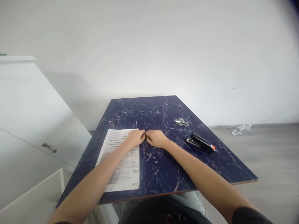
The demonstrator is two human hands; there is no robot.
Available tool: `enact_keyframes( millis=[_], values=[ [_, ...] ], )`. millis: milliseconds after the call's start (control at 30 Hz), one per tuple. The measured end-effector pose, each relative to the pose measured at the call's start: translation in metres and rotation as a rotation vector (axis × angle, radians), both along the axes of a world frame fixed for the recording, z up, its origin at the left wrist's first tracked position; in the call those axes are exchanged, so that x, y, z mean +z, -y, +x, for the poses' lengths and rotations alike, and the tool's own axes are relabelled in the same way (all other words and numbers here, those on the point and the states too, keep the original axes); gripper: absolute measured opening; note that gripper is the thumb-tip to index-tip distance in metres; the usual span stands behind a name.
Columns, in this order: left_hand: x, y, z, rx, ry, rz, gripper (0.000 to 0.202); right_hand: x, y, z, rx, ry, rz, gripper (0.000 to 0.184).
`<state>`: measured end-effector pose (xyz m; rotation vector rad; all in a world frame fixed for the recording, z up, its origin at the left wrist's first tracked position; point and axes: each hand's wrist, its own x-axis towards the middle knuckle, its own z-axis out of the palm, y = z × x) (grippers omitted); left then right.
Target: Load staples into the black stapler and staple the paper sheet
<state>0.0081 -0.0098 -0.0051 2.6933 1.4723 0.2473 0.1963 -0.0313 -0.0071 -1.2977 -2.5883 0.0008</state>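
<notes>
My left hand (136, 138) rests on the upper right part of a printed sheaf of paper (119, 185), its fingers curled in past the paper's right edge. Close beside it, my right hand (157, 138) lies on the dark blue marbled tabletop (142, 112) with fingers curled and knuckles forward. The two hands nearly meet at the fingertips; no object shows in either one. A black stapler (202, 143) with an orange-red end lies to the right of my right hand. Beyond it is a small pile of grey staple strips (181, 122).
A white cabinet (35, 109) with a dark handle (49, 147) stands left of the table. The table's far edge is near a white wall (149, 46). On the grey floor at the right lies a clear plastic piece (241, 129), perhaps a bottle.
</notes>
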Motion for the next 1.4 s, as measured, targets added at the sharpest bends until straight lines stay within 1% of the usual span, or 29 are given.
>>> enact_keyframes(
  millis=[100,200,267,333,367,500,567,633,733,833,900,1067,1167,1300,1400],
  values=[
    [0.001,0.001,0.001,-0.002,-0.047,-0.004,0.023,-0.005,0.002,0.000,-0.008,-0.030,0.006,0.018],
    [0.002,0.004,0.003,0.000,-0.058,0.004,0.026,-0.006,0.000,0.005,-0.016,-0.106,-0.008,0.017],
    [0.002,0.004,0.003,0.005,-0.055,-0.003,0.029,-0.005,-0.006,0.013,-0.070,-0.189,0.015,0.018],
    [0.003,0.005,0.003,0.011,-0.048,-0.017,0.031,-0.003,-0.015,0.026,-0.197,-0.294,0.089,0.020],
    [0.003,0.005,0.003,0.011,-0.042,-0.025,0.032,-0.002,-0.021,0.034,-0.290,-0.347,0.143,0.020],
    [0.002,0.004,0.002,-0.004,-0.012,-0.037,0.031,-0.004,-0.044,0.072,-0.764,-0.485,0.404,0.019],
    [0.001,0.004,0.002,-0.002,-0.005,-0.030,0.030,-0.009,-0.054,0.089,-0.950,-0.512,0.466,0.019],
    [0.000,0.005,0.002,0.006,-0.005,-0.031,0.030,-0.014,-0.062,0.104,-1.081,-0.531,0.437,0.025],
    [0.001,0.005,0.002,0.027,-0.002,-0.036,0.031,-0.021,-0.069,0.121,-1.238,-0.573,0.342,0.035],
    [0.002,0.006,0.003,0.025,0.011,-0.028,0.030,-0.026,-0.071,0.132,-1.349,-0.605,0.301,0.040],
    [0.002,0.006,0.003,0.022,0.012,-0.029,0.030,-0.028,-0.071,0.137,-1.352,-0.601,0.274,0.041],
    [0.003,0.007,0.003,0.036,0.012,-0.048,0.029,-0.031,-0.076,0.141,-1.187,-0.564,0.212,0.039],
    [0.004,0.007,0.004,0.046,0.014,-0.054,0.030,-0.030,-0.081,0.140,-1.155,-0.568,0.182,0.037],
    [0.003,0.007,0.003,0.057,0.012,-0.065,0.031,-0.029,-0.091,0.132,-1.128,-0.585,0.150,0.036],
    [0.002,0.007,0.003,0.060,0.010,-0.066,0.032,-0.029,-0.100,0.118,-1.115,-0.611,0.127,0.039]
  ],
)
